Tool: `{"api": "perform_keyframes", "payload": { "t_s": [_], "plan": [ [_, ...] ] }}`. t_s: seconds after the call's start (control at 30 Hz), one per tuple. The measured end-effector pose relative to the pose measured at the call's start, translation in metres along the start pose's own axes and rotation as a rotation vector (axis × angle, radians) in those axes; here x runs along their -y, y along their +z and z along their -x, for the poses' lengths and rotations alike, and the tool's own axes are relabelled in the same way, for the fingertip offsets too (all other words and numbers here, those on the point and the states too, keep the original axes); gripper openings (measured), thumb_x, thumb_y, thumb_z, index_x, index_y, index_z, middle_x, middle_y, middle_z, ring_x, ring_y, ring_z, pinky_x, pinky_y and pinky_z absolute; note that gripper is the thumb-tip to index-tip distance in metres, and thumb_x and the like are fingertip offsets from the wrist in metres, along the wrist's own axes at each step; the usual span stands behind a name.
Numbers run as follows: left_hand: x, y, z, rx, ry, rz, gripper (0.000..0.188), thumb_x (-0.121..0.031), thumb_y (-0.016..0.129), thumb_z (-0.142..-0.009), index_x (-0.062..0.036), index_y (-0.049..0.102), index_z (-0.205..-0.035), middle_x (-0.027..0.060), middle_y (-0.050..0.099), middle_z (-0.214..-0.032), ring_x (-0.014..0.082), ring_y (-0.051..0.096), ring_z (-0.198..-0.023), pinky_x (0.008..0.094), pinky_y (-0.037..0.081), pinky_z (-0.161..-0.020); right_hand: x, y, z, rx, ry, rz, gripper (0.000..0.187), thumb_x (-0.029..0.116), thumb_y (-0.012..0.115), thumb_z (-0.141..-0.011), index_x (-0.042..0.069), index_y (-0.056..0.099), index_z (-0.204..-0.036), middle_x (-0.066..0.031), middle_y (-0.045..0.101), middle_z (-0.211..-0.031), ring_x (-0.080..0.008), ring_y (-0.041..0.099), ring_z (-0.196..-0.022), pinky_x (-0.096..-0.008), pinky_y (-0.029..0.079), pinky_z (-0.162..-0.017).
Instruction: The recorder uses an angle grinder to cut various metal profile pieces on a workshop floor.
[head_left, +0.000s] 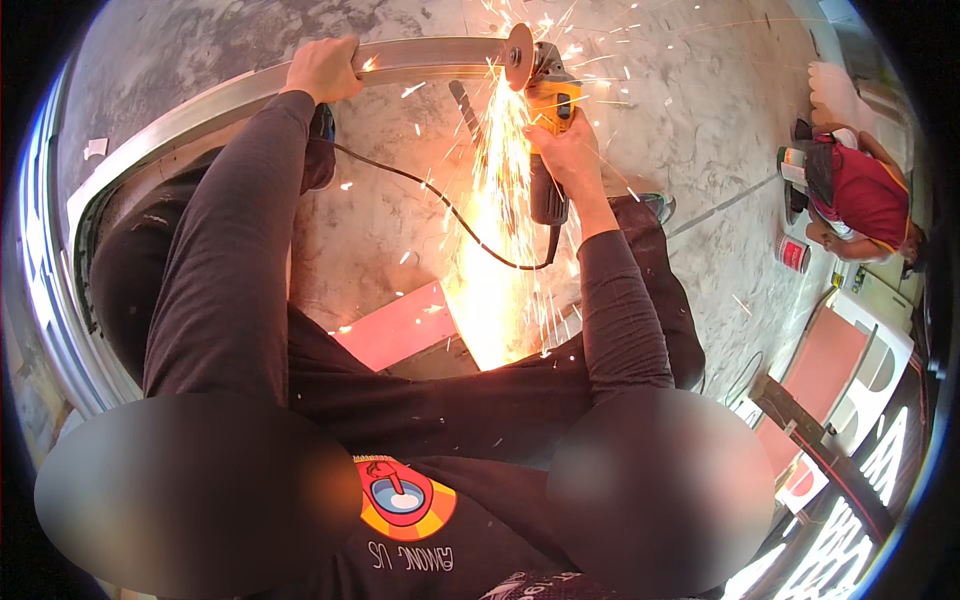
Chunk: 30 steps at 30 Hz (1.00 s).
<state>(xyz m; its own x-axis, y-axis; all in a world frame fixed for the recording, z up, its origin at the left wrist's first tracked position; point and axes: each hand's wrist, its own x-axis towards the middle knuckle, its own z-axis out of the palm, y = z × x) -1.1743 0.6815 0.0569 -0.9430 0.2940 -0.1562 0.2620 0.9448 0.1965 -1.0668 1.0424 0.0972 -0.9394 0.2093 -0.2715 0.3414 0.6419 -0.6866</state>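
Observation:
My right hand [572,150] is wrapped round the body of a yellow and black angle grinder [553,103]. Its thin cutting disc [519,57] meets the right end of a long metal bar [435,54]. Bright sparks [497,270] pour from the contact down toward my lap, and some fly upward. With fingers closed over the bar, my left hand [322,70] grips it left of the disc. The bar runs away to the left, past my left leg. A black power cord [430,187] loops from the grinder's rear end toward my left foot.
A pink board [393,328] lies on the concrete floor [700,120] between my legs, near the sparks. A dark flat strip [466,110] lies below the bar. At the right, another person [862,190] in a red top is beside a paint can [793,253].

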Motion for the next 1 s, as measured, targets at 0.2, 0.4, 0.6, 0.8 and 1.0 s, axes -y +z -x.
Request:
{"api": "perform_keyframes", "payload": {
  "t_s": [0.2, 0.4, 0.6, 0.8, 1.0],
  "plan": [
    [0.003, 0.001, 0.004, -0.052, 0.017, -0.022, 0.032, -0.022, 0.074, -0.068, -0.0082, 0.064, -0.095, 0.0165, 0.070, -0.090, 0.0375, 0.068, -0.089, 0.0468, 0.054, -0.078, 0.013, -0.002, 0.003, 0.021, -0.010, 0.037, 0.058, 0.032, 0.081, -0.070, -0.001, 0.058, -0.112, -0.0199, 0.070, -0.102, -0.0350, 0.070, -0.091, -0.0421, 0.054, -0.083],
    [-0.003, 0.002, -0.003, -0.059, 0.033, -0.022, 0.034, -0.023, 0.074, -0.067, -0.0088, 0.065, -0.096, 0.0159, 0.071, -0.090, 0.0370, 0.069, -0.089, 0.0461, 0.054, -0.079, -0.010, -0.002, -0.010, -0.002, -0.016, -0.075, 0.057, 0.033, 0.081, -0.070, -0.001, 0.059, -0.111, -0.0185, 0.071, -0.100, -0.0346, 0.070, -0.090, -0.0393, 0.055, -0.082],
    [0.003, 0.004, 0.001, -0.063, 0.023, -0.038, 0.034, -0.024, 0.075, -0.067, -0.0095, 0.066, -0.097, 0.0159, 0.071, -0.092, 0.0362, 0.069, -0.090, 0.0454, 0.054, -0.079, 0.007, -0.001, -0.007, 0.059, 0.033, -0.120, 0.059, 0.033, 0.081, -0.070, -0.001, 0.059, -0.113, -0.0213, 0.070, -0.105, -0.0378, 0.069, -0.095, -0.0408, 0.054, -0.084],
    [-0.002, 0.003, -0.001, -0.056, 0.021, -0.042, 0.034, -0.024, 0.075, -0.067, -0.0096, 0.066, -0.096, 0.0157, 0.072, -0.092, 0.0354, 0.069, -0.090, 0.0448, 0.055, -0.080, 0.002, -0.002, -0.010, 0.012, -0.005, 0.061, 0.060, 0.034, 0.079, -0.071, -0.002, 0.057, -0.114, -0.0224, 0.070, -0.105, -0.0385, 0.069, -0.096, -0.0445, 0.055, -0.084],
    [-0.001, 0.003, -0.001, -0.053, 0.020, -0.046, 0.034, -0.024, 0.076, -0.068, -0.0099, 0.065, -0.096, 0.0151, 0.072, -0.091, 0.0349, 0.070, -0.091, 0.0447, 0.055, -0.080, 0.008, -0.004, -0.009, 0.030, 0.050, 0.049, 0.060, 0.035, 0.076, -0.072, -0.003, 0.057, -0.114, -0.0236, 0.070, -0.105, -0.0373, 0.069, -0.098, -0.0434, 0.055, -0.085]
  ]
}}
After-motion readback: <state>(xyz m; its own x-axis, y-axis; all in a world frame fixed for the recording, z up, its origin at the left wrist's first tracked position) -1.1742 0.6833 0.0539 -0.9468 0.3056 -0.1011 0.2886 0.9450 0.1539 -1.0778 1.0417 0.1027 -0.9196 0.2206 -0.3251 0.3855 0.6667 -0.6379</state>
